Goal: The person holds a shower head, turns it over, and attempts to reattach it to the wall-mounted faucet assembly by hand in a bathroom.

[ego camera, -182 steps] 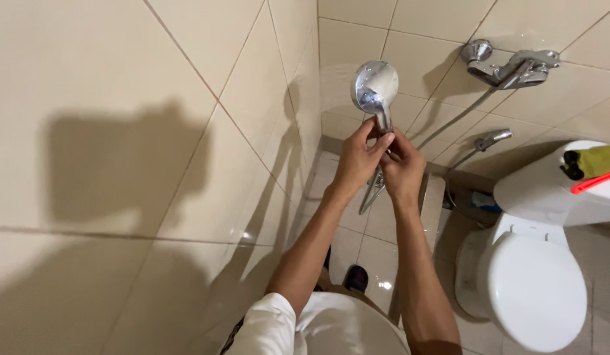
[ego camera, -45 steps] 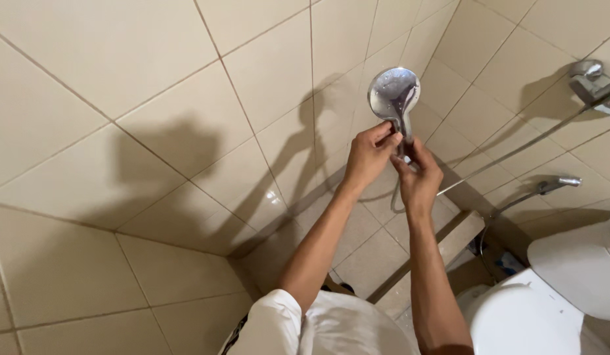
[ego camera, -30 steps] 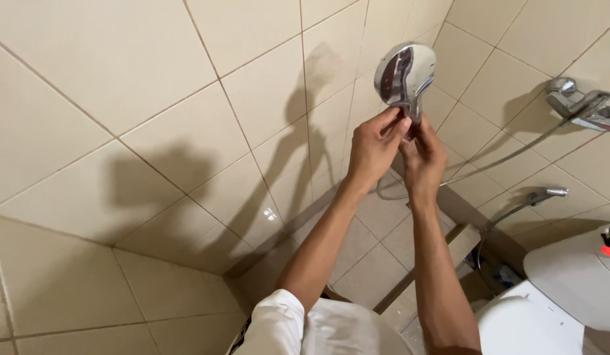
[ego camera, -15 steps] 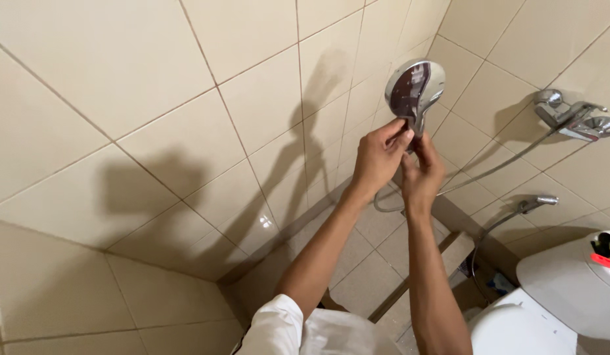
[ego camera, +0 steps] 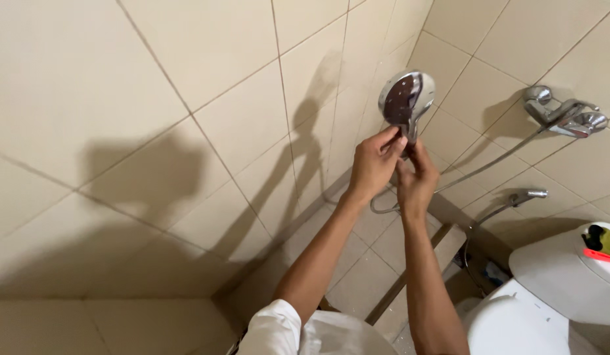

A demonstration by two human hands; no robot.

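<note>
Presently, I log both hands raised to the tiled wall: left hand (ego camera: 374, 164) and right hand (ego camera: 415, 181) pinched shut around the shower head (ego camera: 405, 98) handle, steadying it upright.

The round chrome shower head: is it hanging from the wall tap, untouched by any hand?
No: the round chrome shower head is held up by its handle between the left hand and right hand.

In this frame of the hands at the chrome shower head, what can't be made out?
Head view:
- Handle of the round chrome shower head: covered by the left hand and right hand.
- Grey metal hose: its handle end is behind the hands.
- White toilet: cut off by the right and bottom edges.
- Green and red items on the tank: cut off, too small.
</note>
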